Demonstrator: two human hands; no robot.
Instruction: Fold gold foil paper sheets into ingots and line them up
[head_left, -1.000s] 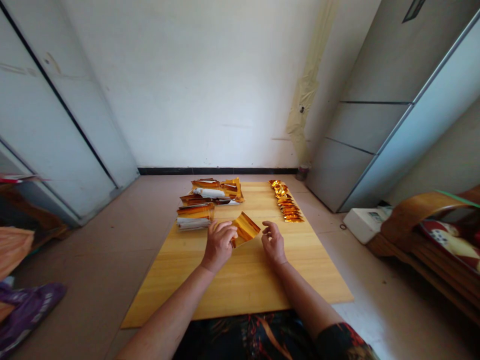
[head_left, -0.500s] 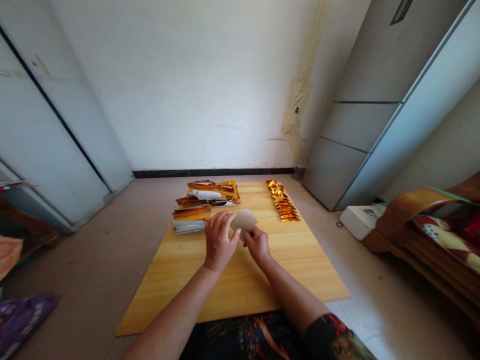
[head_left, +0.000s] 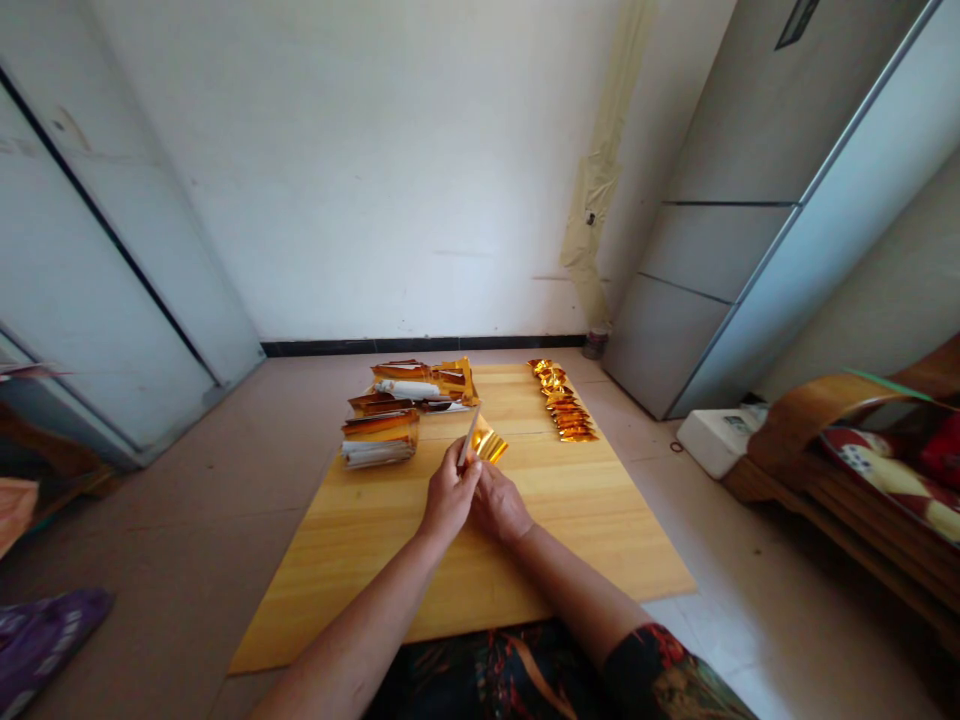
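Observation:
Over the middle of the wooden table, my left hand (head_left: 448, 492) and my right hand (head_left: 501, 500) meet, both closed on a sheet of gold foil paper (head_left: 491, 445). The shiny gold side curves out to the right, while a pale side stands up steeply by my left fingers. My right fingertips are partly hidden behind my left hand. At the left lie stacks of gold-and-white foil paper (head_left: 381, 440). To the right, a row of folded gold foil pieces (head_left: 568, 410) runs along the table's far right side.
The wooden table (head_left: 360, 570) stands before a white wall (head_left: 375, 200). A grey refrigerator (head_left: 697, 250) is at the right, with a white box (head_left: 709, 443) and a wooden seat (head_left: 817, 415) near it. A purple bag (head_left: 52, 640) lies on the floor at left.
The paper has turned from its flat pale face to edge-on, with its gold side now showing. My hands have come closer together, the left moving right and the right moving slightly left.

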